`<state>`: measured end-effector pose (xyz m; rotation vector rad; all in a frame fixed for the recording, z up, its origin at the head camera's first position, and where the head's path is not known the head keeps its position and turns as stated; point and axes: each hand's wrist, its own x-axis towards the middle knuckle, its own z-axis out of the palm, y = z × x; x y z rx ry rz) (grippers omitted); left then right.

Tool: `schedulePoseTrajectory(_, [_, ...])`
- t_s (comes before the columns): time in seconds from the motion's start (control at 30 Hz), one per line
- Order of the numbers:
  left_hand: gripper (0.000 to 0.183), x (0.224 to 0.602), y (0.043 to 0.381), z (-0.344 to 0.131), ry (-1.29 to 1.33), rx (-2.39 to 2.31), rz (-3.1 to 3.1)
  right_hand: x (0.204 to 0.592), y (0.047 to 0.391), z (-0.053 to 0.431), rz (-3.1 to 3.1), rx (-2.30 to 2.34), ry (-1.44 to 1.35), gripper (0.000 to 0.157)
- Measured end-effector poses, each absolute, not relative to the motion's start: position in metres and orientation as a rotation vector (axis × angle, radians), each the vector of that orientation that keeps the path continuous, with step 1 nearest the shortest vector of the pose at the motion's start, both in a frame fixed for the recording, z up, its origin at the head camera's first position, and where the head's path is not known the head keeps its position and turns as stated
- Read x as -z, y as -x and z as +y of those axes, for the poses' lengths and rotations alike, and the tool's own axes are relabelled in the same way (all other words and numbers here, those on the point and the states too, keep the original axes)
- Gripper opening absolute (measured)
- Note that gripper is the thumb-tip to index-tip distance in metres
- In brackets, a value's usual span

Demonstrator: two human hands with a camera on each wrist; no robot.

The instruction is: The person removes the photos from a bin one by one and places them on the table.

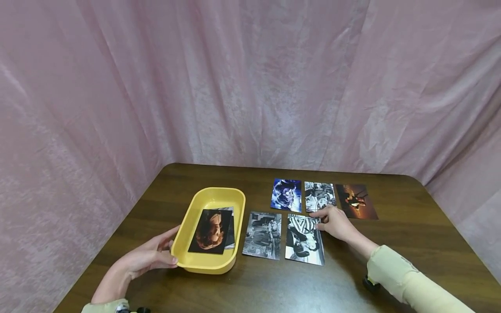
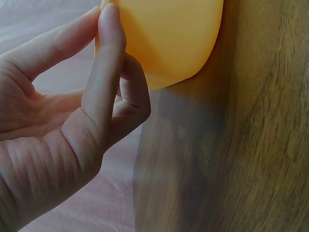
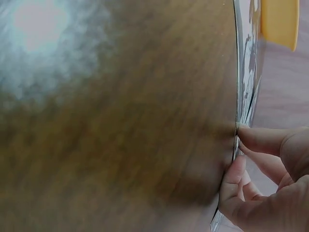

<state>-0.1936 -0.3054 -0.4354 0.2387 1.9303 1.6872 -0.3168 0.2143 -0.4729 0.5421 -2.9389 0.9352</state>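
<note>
A yellow plastic tray stands at the left of the table, holding several photos, with a dark portrait print on top. My left hand pinches the tray's near left rim between thumb and fingers; the left wrist view shows the hand at the tray's side. To the right of the tray, my right hand holds the upper right corner of a black-and-white photo with a striped shirt, which lies on the table. In the right wrist view, thumb and fingers meet the photo's edge.
Beside the tray lies a grey photo. Farther back, a blue photo, a black-and-white photo and an orange-brown photo form a row. A pink curtain hangs behind the brown wooden table.
</note>
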Motion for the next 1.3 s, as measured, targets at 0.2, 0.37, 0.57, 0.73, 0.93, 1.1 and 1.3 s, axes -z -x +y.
schedulePoseTrajectory(0.2, [0.099, 0.438, 0.192, -0.307, -0.204, -1.686, 1.920, 0.458, 0.323, 0.213, -2.977, -1.064, -0.541, 0.034])
schedulePoseTrajectory(0.37, [0.101, 0.439, 0.188, -0.310, -0.200, -1.691, 1.922, 0.424, 0.341, 0.199, -2.990, -1.196, -0.611, 0.035])
schedulePoseTrajectory(0.57, [0.099, 0.438, 0.188, -0.310, -0.199, -1.685, 1.925, 0.386, 0.365, 0.158, -3.003, -1.324, -0.669, 0.037])
schedulePoseTrajectory(0.73, [0.099, 0.435, 0.190, -0.310, -0.195, -1.672, 1.932, 0.367, 0.387, 0.110, -2.955, -1.453, -0.761, 0.042])
schedulePoseTrajectory(0.93, [0.100, 0.433, 0.191, -0.305, -0.197, -1.680, 1.928, 0.352, 0.400, 0.051, -2.795, -1.637, -0.799, 0.043])
schedulePoseTrajectory(1.1, [0.101, 0.432, 0.194, -0.302, -0.185, -1.685, 1.939, 0.350, 0.396, 0.006, -2.614, -1.753, -0.727, 0.039])
schedulePoseTrajectory(1.3, [0.103, 0.433, 0.192, -0.304, -0.179, -1.704, 1.935, 0.373, 0.383, -0.055, -2.366, -1.655, -0.662, 0.029])
